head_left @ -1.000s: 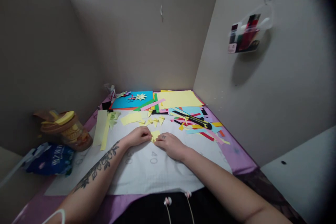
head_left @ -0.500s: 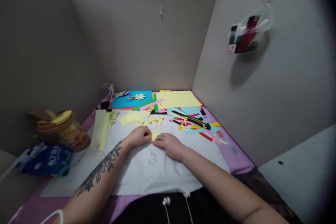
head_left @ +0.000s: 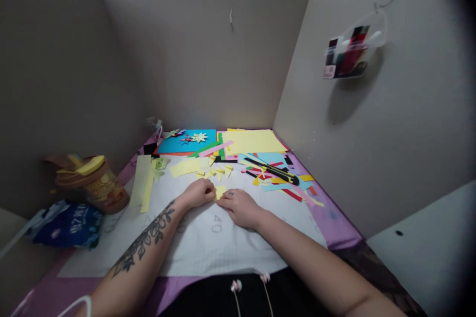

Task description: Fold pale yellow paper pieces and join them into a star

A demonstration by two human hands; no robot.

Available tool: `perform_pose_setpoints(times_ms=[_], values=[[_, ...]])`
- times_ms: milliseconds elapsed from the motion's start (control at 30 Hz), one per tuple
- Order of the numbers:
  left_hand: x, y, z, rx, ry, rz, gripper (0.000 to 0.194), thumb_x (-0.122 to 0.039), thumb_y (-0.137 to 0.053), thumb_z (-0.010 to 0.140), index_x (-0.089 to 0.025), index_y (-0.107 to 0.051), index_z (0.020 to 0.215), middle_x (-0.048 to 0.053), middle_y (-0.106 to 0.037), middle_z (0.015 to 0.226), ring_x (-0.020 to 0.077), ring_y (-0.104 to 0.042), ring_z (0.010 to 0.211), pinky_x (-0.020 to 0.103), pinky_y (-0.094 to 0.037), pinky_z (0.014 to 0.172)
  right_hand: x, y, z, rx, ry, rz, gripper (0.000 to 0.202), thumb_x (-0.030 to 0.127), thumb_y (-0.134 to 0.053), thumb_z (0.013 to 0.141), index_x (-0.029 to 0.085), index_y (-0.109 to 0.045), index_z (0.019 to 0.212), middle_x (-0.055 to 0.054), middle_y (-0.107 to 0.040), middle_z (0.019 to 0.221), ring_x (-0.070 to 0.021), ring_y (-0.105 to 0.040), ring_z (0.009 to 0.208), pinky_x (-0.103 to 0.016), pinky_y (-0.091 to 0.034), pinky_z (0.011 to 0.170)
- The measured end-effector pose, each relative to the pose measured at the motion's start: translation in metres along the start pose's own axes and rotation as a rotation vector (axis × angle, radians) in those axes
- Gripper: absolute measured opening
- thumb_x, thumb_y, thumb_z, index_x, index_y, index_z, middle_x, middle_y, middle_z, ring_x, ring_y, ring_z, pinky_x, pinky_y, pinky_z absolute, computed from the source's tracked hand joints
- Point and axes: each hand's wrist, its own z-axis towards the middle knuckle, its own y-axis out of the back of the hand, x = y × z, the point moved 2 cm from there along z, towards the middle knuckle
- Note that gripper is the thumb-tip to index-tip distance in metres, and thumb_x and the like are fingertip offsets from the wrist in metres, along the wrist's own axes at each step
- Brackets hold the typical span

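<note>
A small piece of yellow paper [head_left: 220,191] lies between my two hands on the white sheet [head_left: 238,252]. My left hand [head_left: 200,192] has its fingers curled and pinched at the paper's left edge. From the other side, the fingertips of my right hand [head_left: 240,206] press together on the paper's lower right part. Just beyond my hands sit several small folded yellow paper pieces [head_left: 219,174]. A larger yellow paper piece [head_left: 185,167] lies behind them to the left.
A black-and-yellow utility knife [head_left: 286,177] rests among coloured paper strips [head_left: 292,192] on the right. Yellow sheets [head_left: 256,141] and a blue sheet [head_left: 171,146] with paper stars lie at the back. A lidded cup [head_left: 106,190] and a blue packet [head_left: 70,228] stand left. Grey partitions [head_left: 201,59] enclose the table.
The whole view has shifted very slightly. Both hands stay in nearly the same place, holding the yellow paper piece; no other object has visibly moved.
</note>
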Motion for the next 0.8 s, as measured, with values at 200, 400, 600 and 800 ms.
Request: perform_pose_setpoints(times_ms=[200,400,600,800], values=[[0.0,-0.002,-0.005,-0.056,0.037,-0.001,0.006,-0.022,-0.051,0.071,-0.017,-0.055,0.072,0.001,-0.056,0.071,0.0161,-0.05,0.067,0.025,-0.037,0.06,0.01,0.009,-0.001,0.051,-0.039,-0.04,0.029,0.034,-0.055,0.086,0.021,-0.063,0.112,-0.008,-0.061,0.099,-0.0226,-0.05,0.094,-0.035,-0.039,0.082],[0.008,-0.009,-0.018,-0.27,0.057,-0.104,0.02,-0.009,-0.04,0.075,-0.019,-0.049,0.09,0.004,-0.053,0.089,0.0173,-0.052,0.081,0.028,-0.042,0.071,0.017,0.007,0.012,0.133,-0.121,-0.103,0.045,0.049,-0.053,0.086,0.026,-0.054,0.125,-0.01,-0.055,0.107,-0.0259,-0.045,0.096,-0.039,-0.036,0.082],[0.016,-0.014,-0.02,-0.42,0.111,-0.147,0.018,-0.008,-0.04,0.078,-0.019,-0.048,0.089,0.004,-0.051,0.09,0.0192,-0.052,0.085,0.032,-0.044,0.077,0.021,0.0,0.024,0.154,-0.231,-0.114,0.044,0.049,-0.049,0.088,0.031,-0.051,0.127,-0.01,-0.053,0.104,-0.027,-0.043,0.098,-0.04,-0.034,0.082],[0.008,-0.011,-0.02,-0.41,0.123,-0.132,0.007,-0.018,-0.043,0.084,-0.02,-0.048,0.088,0.003,-0.051,0.087,0.0182,-0.052,0.079,0.031,-0.044,0.072,0.007,-0.006,0.022,0.017,-0.196,0.062,0.035,0.039,-0.06,0.082,0.029,-0.061,0.116,-0.007,-0.056,0.097,-0.0238,-0.046,0.095,-0.038,-0.038,0.083]])
